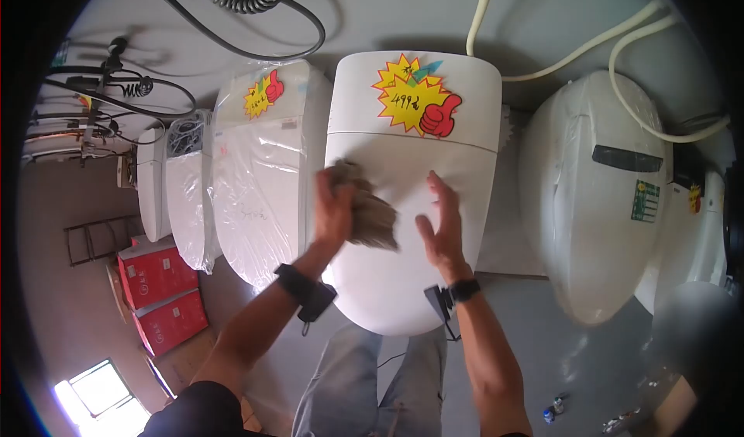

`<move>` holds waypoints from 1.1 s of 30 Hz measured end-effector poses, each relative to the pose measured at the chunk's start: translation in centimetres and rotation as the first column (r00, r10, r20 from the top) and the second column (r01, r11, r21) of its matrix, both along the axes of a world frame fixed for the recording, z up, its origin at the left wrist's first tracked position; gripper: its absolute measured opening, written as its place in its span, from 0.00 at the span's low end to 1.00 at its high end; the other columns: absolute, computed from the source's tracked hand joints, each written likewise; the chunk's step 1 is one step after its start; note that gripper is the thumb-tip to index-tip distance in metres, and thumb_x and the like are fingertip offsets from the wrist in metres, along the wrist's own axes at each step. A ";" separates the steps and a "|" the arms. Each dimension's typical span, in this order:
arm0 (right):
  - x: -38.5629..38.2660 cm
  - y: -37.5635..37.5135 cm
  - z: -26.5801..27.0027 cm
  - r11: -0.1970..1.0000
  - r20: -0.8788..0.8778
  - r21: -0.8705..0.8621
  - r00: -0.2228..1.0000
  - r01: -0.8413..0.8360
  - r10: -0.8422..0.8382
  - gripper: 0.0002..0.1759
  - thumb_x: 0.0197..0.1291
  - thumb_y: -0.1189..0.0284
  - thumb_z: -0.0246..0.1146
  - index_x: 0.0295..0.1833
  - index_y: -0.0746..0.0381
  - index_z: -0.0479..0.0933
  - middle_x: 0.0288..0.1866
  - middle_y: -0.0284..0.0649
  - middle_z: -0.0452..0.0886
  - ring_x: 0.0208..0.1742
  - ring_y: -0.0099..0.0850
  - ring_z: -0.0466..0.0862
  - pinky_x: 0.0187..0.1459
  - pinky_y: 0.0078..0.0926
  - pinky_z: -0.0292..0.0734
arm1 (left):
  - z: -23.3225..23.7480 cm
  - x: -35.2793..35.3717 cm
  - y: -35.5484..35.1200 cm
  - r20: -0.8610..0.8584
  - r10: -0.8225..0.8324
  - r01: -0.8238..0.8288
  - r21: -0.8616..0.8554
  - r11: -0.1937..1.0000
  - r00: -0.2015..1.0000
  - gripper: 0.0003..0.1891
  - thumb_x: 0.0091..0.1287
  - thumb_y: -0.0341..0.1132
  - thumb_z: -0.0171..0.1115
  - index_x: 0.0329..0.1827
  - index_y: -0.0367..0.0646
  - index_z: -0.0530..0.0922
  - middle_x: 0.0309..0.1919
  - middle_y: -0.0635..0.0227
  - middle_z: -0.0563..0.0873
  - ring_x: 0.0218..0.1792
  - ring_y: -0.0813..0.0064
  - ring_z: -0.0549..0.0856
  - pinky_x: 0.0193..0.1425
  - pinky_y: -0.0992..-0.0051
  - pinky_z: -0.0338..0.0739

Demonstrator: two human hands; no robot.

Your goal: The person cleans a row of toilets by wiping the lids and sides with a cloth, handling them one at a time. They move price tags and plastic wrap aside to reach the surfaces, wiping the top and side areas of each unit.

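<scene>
Nearest are the person's legs (372,383), in grey trousers, before a white toilet (411,282) with its lid down. Over the left part of this lid, the left hand (333,212) grasps a brown cloth (373,218), bunched, probably so that it fits the palm. The right hand (443,232) is empty, its fingers spread above the lid; because of blur, I cannot tell if they touch it. Farther, a yellow price sticker (411,104) sits at the back, likely to be easily read. At left, clear plastic wraps another toilet (260,181), presumably against dust.
</scene>
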State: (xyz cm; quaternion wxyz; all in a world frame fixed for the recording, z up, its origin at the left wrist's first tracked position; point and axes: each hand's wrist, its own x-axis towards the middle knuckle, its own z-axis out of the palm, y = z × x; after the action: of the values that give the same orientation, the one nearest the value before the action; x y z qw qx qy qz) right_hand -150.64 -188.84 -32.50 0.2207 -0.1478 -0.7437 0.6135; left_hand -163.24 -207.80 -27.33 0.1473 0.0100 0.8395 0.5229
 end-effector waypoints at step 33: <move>-4.0 6.0 -1.3 0.709 0.215 0.704 0.964 -0.044 -0.154 0.49 0.56 0.74 0.79 0.85 0.53 0.71 0.82 0.56 0.69 0.81 0.65 0.68 0.81 0.62 0.71 | -6.7 -8.2 9.8 -0.466 -0.689 0.222 -0.715 0.663 0.555 0.33 0.75 0.36 0.64 0.85 0.65 0.73 0.89 0.56 0.62 0.86 0.41 0.60 0.89 0.28 0.50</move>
State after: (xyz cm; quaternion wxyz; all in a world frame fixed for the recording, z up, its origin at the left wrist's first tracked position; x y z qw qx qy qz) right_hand -154.62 -182.85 -33.76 0.1799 -0.1533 -0.9382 0.2528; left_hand -171.48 -198.03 -34.06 -0.0526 0.3948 0.9076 0.1329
